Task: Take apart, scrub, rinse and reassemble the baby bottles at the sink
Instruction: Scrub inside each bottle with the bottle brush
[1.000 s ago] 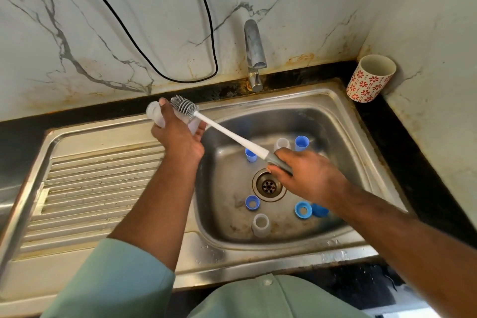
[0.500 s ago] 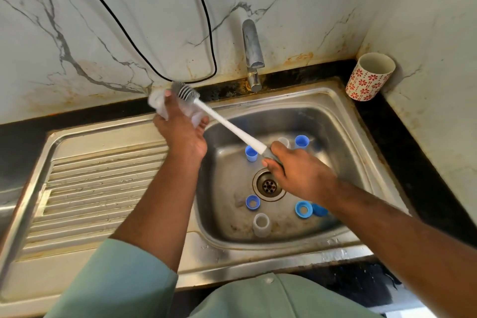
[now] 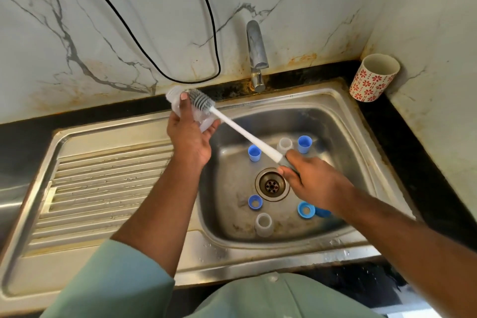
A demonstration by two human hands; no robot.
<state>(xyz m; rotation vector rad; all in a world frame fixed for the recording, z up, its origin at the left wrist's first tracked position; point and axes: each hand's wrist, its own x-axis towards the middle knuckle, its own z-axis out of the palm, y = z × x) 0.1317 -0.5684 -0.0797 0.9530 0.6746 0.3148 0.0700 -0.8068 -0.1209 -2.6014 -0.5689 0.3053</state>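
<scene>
Two hands: both were at work over the sink (image 3: pixel 343 113), and each gripped something.
Left hand (image 3: pixel 188 134): it was curled round a clear bottle (image 3: pixel 178 100) held above the back rim, between the drainboard (image 3: pixel 108 183) and the basin; the palm and fingers hid most of the bottle, so its mouth and lower part could not be made out.
Right hand (image 3: pixel 315 181): it was wrapped round the grey grip of a brush (image 3: pixel 232 124), covering the handle's end; the thumb lay along the shaft.
Brush: the white shaft ran up and left from the right hand, and its grey bristled head lay against the bottle beside the left thumb; whether the head touched the bottle's outside or sat partly in it could not be told.
Basin: blue caps (image 3: pixel 254 153) and blue rings (image 3: pixel 255 201) lay loose round the drain (image 3: pixel 271 184), with two clear cups (image 3: pixel 263 224), one at the front and one at the back, the latter partly behind the brush shaft.
Hidden: a blue piece (image 3: pixel 322 212) showed only as an edge under the right wrist.
Tap (image 3: pixel 255 46): it stood above the back rim, with no water visible.
Corner: a patterned mug (image 3: pixel 374 77) stood on the dark counter, well apart from the hands.
Wall: a black cable (image 3: pixel 206 8) looped down the marble and ran out of the top of view.
Foreground: green sleeves (image 3: pixel 111 284) were cut off by the bottom edge.
</scene>
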